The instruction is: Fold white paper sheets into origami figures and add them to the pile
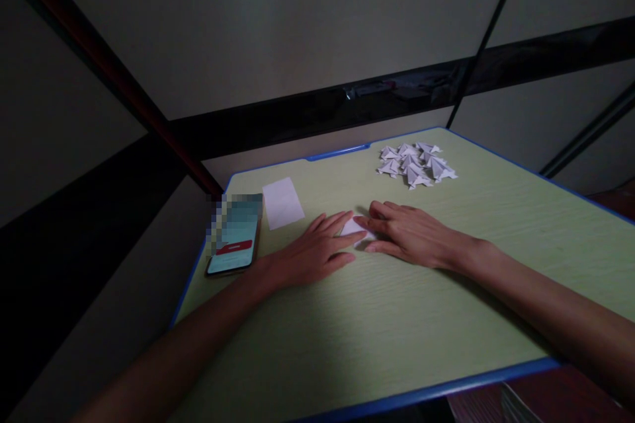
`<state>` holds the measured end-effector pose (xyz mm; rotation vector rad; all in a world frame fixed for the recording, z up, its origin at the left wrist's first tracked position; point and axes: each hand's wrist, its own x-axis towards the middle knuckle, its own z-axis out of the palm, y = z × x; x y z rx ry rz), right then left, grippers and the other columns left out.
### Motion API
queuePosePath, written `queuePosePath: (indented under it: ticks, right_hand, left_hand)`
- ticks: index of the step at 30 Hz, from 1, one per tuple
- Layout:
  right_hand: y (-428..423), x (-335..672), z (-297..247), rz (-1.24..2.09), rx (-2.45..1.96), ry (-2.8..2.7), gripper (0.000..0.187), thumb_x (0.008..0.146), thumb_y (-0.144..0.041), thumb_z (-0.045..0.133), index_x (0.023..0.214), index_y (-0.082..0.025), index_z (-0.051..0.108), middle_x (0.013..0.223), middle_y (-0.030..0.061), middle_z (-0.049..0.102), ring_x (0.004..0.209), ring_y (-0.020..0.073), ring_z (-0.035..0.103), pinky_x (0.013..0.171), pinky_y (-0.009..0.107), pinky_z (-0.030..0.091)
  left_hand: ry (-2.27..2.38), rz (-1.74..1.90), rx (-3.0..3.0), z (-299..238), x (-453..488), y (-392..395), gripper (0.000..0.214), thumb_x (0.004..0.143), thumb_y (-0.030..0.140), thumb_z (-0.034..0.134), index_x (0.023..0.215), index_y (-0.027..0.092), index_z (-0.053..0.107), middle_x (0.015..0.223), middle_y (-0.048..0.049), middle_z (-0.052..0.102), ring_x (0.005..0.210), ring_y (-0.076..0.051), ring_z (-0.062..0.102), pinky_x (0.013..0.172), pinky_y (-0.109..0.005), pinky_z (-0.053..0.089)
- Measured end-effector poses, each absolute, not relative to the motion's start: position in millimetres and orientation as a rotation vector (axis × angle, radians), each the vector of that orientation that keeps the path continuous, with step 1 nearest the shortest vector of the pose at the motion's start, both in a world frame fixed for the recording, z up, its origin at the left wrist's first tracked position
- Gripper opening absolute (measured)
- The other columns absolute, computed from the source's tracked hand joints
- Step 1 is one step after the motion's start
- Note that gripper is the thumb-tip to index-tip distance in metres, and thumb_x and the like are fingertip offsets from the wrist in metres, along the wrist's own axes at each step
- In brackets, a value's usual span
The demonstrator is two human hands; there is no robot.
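The left hand [310, 252] and right hand [414, 234] are lying flat on the surface [347, 330], fingers [337, 221] stretched out and unclenched. Their tips are meeting over a small white paper [354, 228], pressing it down rather than gripping it. A blank sheet [282, 203] and a phone [235, 238] are lying beyond the left fingers, and a pile of folded figures [415, 164] is sitting well past the right ones. Pressing this fold well is probably calling for one hand pinning the paper while the other is running firmly along the crease, edges matched.

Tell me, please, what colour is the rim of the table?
Blue. The head view shows the table rim best, around a pale green top.
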<state>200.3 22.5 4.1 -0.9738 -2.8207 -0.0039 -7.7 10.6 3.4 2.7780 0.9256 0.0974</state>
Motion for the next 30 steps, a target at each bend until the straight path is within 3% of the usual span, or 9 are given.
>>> queuePosePath:
  ticks: [10,20,26,30]
  right_hand:
    - [24.2,197.3,11.4,-0.001,-0.980,-2.846,0.055,0.079,-0.054,0.021,0.097,-0.014,0.054,0.081,0.0077,0.045,0.066,0.0165,0.047,0.059,0.030,0.038]
    - [15.4,210.8,17.2,0.071,-0.943,-2.886,0.046,0.082,-0.048,0.026,0.090,-0.015,0.058,0.078,0.0058,0.045,0.063,0.0142,0.048,0.059,0.028,0.037]
    - [13.6,213.8,21.0,0.106,-0.963,-2.891,0.047,0.083,-0.047,0.025,0.070,-0.015,0.057,0.075,0.0048,0.046,0.059,0.0127,0.048,0.056,0.027,0.036]
    - [13.0,213.6,21.0,0.097,-0.966,-2.899,0.047,0.083,-0.047,0.025,0.068,-0.015,0.056,0.074,0.0045,0.047,0.058,0.0123,0.047,0.055,0.027,0.035]
  left_hand:
    - [0.939,0.092,2.824,1.0,-7.7,12.1,0.042,0.084,0.035,0.029,0.124,0.023,0.031,0.137,-0.0087,0.020,0.125,-0.021,0.013,0.099,-0.042,0.016]
    - [0.948,0.087,2.839,1.6,-7.6,12.6,0.043,0.084,0.036,0.029,0.125,0.024,0.030,0.136,-0.0091,0.021,0.124,-0.022,0.016,0.098,-0.042,0.017]
    - [0.941,0.086,2.835,0.8,-8.5,13.5,0.042,0.084,0.037,0.029,0.124,0.024,0.031,0.136,-0.0083,0.021,0.125,-0.021,0.016,0.098,-0.042,0.017]
    - [0.939,0.076,2.840,0.8,-8.8,13.1,0.042,0.084,0.036,0.028,0.124,0.024,0.031,0.136,-0.0095,0.021,0.125,-0.021,0.015,0.098,-0.041,0.017]
